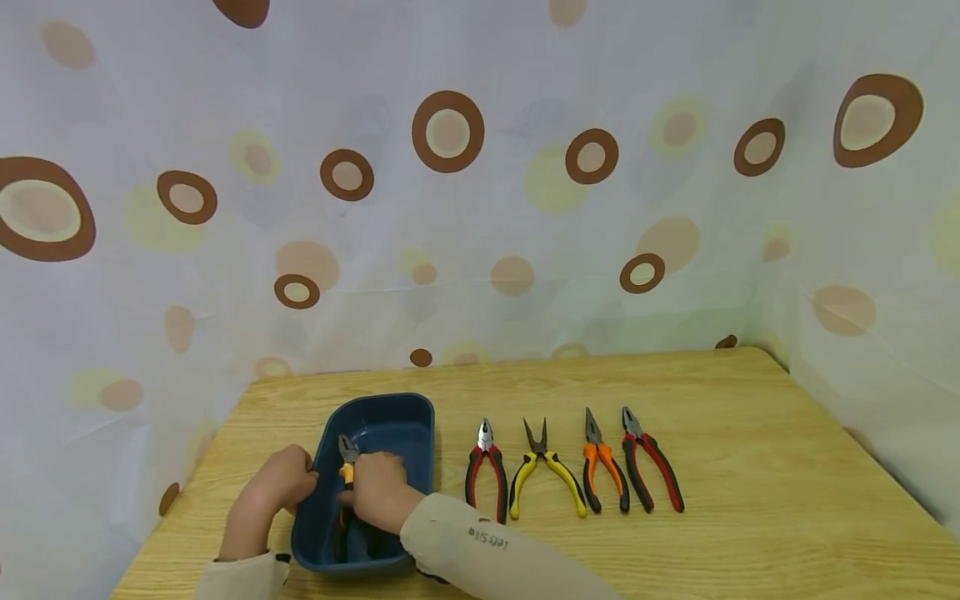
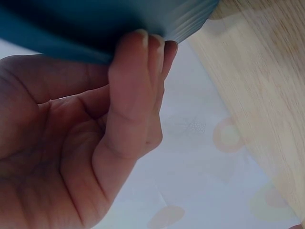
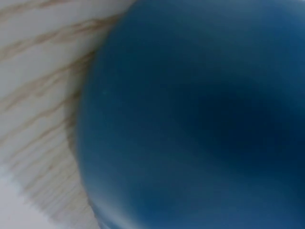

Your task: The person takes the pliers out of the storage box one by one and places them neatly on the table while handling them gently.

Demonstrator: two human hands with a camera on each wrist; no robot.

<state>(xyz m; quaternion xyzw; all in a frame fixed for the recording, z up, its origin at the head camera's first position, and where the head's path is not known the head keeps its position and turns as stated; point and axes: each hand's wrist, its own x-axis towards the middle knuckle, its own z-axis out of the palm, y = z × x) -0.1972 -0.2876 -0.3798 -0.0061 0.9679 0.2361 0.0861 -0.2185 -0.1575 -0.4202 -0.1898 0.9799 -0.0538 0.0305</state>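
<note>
A dark blue plastic bin (image 1: 426, 442) stands at the left of the table. My left hand (image 1: 279, 485) pinches its left rim; in the left wrist view the fingers (image 2: 131, 100) bend up against the bin's wall (image 2: 167, 16). Inside the bin, my right hand (image 1: 382, 492) grips a pair of pliers (image 1: 348, 450) with a grey head and orange and black handles. The head points away from me, and the hand covers part of the handles. Only the blurred blue bin (image 3: 157, 119) and some wood grain fill the right wrist view.
Right of the bin, several pliers lie in a row: red-black pliers (image 1: 498, 479), yellow-black long-nose pliers (image 1: 558, 468), orange-black long-nose pliers (image 1: 591, 462) and another red-black pair (image 1: 663, 471). They rest on a wooden table (image 1: 757, 467), backed by a patterned curtain (image 1: 480, 208).
</note>
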